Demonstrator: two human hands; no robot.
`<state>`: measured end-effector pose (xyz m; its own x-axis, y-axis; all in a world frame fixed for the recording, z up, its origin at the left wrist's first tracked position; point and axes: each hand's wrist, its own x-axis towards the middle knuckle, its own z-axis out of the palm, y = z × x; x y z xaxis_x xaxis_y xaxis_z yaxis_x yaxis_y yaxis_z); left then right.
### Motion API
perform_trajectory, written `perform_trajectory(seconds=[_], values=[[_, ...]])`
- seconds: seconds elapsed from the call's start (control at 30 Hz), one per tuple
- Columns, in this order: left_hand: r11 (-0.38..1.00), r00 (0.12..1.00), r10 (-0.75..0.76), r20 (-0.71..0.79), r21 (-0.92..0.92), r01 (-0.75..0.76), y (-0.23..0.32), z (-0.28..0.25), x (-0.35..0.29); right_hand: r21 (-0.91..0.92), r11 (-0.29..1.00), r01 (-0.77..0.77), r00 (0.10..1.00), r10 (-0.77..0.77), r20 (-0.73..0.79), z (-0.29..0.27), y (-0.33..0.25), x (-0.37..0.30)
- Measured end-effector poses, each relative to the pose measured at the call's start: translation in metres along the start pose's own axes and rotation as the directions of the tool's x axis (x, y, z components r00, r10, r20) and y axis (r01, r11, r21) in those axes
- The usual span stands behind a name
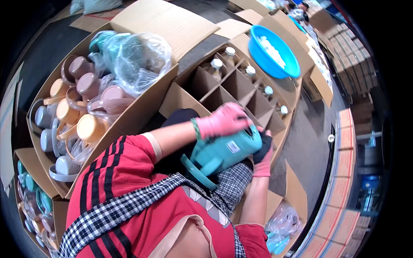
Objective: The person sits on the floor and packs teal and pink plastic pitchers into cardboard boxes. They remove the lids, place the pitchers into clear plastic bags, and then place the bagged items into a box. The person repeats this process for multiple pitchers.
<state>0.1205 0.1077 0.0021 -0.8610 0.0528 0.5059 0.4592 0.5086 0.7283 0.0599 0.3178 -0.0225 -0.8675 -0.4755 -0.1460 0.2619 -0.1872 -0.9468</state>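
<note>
My right hand [262,155] clamps its fingers on the teal can's [221,150] three-o'clock end; my left hand's [223,121] I can't tell.

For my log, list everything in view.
Jug: one, teal, between hands
Packed jugs: many, mixed colours, left
Boxes: several, brown, ahead and alongside
Bottles: five seen, white-capped, in divided box
Basin: one, blue, upper right
Pieces: uncountable, white, in basin
Bags: several, clear, left, lower right
Cartons: many, brown, stacked right
Worker: one, blurred, upper right
Shirt: one, red, torso
Left hand: one, pink-gloved, over jug
Right hand: one, pink-black-gloved, on jug
</note>
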Motion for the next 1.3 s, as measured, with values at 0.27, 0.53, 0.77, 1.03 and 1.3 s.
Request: perform_trajectory(seconds=[0.27,0.53,0.77,1.03,1.3], values=[[0.812,0.920,-0.388,-0.056,-0.493,0.313,-0.035,-0.003,0.002,-0.494,0.866,0.082,0.995,-0.100,-0.011,0.031,-0.037,-0.031],[0.150,0.815,-0.213,0.539,-0.806,0.573,-0.008,0.007,-0.011,-0.793,-0.002,0.609,0.767,0.256,0.588,0.080,-0.114,-0.031],[0.409,0.840,-0.245,0.485,-0.734,0.543,-0.024,0.003,-0.012,-0.944,0.248,-0.218,0.836,0.546,-0.050,0.086,-0.106,-0.010],[0.568,0.855,-0.242,0.458,-0.647,0.508,-0.042,0.005,-0.013,-0.020,-0.176,0.984,0.136,0.680,0.721,0.081,-0.126,0.014],[0.514,0.829,-0.219,0.515,-0.661,0.547,-0.041,-0.004,-0.009,-0.904,0.136,-0.406,0.719,0.658,-0.224,0.102,-0.101,0.019]])
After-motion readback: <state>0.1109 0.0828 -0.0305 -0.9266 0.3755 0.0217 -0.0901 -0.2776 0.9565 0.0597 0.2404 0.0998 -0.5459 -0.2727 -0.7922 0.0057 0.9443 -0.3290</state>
